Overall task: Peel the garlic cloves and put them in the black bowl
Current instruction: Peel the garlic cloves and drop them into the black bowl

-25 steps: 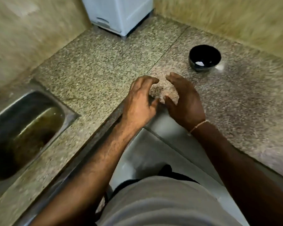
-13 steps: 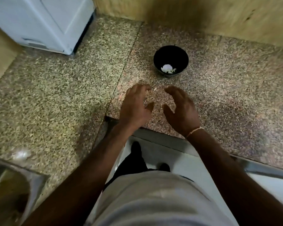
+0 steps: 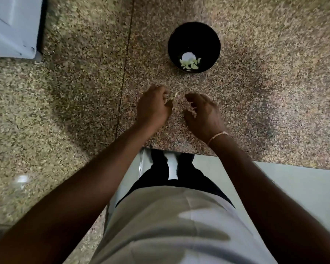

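Since approx. half a sec ago, the left hand (image 3: 154, 108) has gone from spread, hovering fingers to a curled grip: a small pale sliver (image 3: 175, 94), prob. a garlic clove or a bit of its skin, is seen at the fingertips, pinched or just about to be. It can't be told for sure which, as the frame is blurred. The right hand (image 3: 204, 113) is kept just beside it, fingers loosely curved, nothing held, no contact w/ the sliver visible.

The black bowl (image 3: 194, 31) is sat on the bench (image 3: 274, 92) beyond both grips, slightly nearer the right one, well apart from the fingertips. Several pale peeled pieces (image 3: 190, 62) are already lying in its bottom, so part of the task is judged done.

The view has also been tipped further down vs. the earlier shots; the sink seen a sec ago is no longer in frame, only a white appliance (image 3: 11, 27) far off to the left grip's side.

Meaning: another clove is judged picked up, w/ peeling next; the right grip looks placed to strip the skin. Risk: the small sliver could be dropped on the speckled bench and lost against it.
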### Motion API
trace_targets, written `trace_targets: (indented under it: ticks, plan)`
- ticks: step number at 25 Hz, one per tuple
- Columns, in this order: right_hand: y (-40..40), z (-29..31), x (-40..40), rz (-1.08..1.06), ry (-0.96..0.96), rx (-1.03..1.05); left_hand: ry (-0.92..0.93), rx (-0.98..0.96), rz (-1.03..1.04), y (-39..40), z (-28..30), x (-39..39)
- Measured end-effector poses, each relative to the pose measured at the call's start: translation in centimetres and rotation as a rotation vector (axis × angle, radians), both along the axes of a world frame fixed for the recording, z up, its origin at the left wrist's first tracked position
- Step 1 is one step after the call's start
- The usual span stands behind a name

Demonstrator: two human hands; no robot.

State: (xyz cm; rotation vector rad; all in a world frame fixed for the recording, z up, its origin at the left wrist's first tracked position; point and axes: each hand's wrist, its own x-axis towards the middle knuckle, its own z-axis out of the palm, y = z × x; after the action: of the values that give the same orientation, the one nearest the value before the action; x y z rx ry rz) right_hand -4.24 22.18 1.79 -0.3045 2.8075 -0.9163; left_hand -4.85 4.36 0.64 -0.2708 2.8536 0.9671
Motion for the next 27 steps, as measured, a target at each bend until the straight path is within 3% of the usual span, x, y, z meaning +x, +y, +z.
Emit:
trace_targets:
  ticks: [9, 16, 21, 24, 27]
  plan:
    - [-0.1, -2.0, -2.8, -0.056, -0.058, 0.012, -0.046, -0.205, 0.040, 2.2, -2.3, -2.6]
    - [0.9, -2.2, -3.5, -0.064, -0.026, -0.006, -0.060, -0.197, -0.030, 2.8, -2.2, -3.1]
    - [1.6, -0.6, -4.5, -0.112, 0.104, -0.096, 0.200, -0.019, 0.006, 3.3, 0.2, -2.5]
    - [1.7, 0.6, -7.1, -0.152, 0.177, -0.145, 0.323, -0.042, -0.005, 4.2, 2.4, -5.3]
    - [1.4, 1.5, -9.9, -0.148, 0.224, -0.132, 0.307, -0.102, -0.050, 4.8, 3.6, -8.5]
